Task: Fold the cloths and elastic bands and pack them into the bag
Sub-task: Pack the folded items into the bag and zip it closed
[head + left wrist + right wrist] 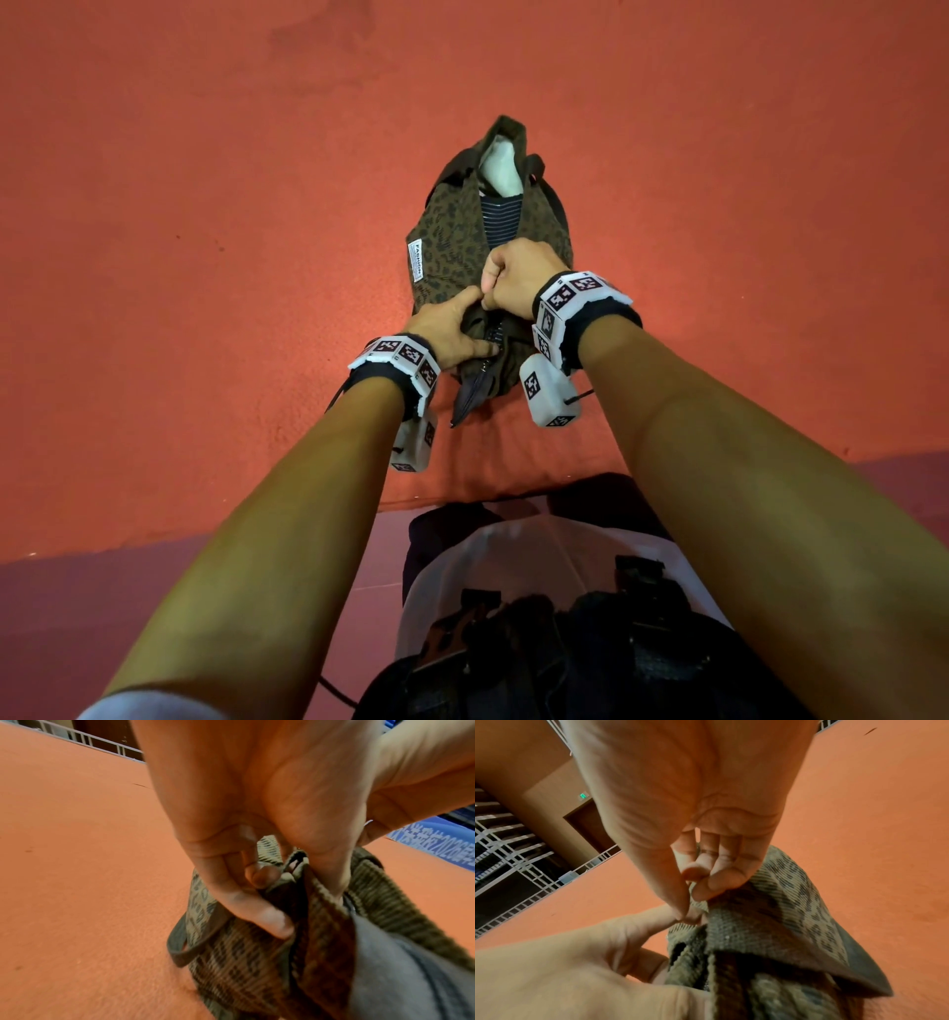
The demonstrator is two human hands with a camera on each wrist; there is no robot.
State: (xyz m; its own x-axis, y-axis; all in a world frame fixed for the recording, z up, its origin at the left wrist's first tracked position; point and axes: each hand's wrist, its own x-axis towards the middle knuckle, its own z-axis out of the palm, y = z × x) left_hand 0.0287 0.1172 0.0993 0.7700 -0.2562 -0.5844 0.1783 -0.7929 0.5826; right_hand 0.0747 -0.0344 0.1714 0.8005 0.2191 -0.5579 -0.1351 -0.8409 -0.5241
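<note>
Bare forearms, each wrist wearing a black band (606, 313) with white black-patterned marker blocks (547, 390)

A small white rectangular label (417, 260) sewn on the brown leopard-print fabric bag (447, 231) reads "FASHION". In the left wrist view, a blue banner (442, 850) carries white characters including "2026"; the remaining characters are too blurred to read.

The leopard-print bag (444, 231) is olive-brown with dark spots and a white label (415, 260); inside, a navy cloth (500, 221) with pale stripes, a white cloth (500, 167) beyond; the floor (205, 205) orange-red.
</note>
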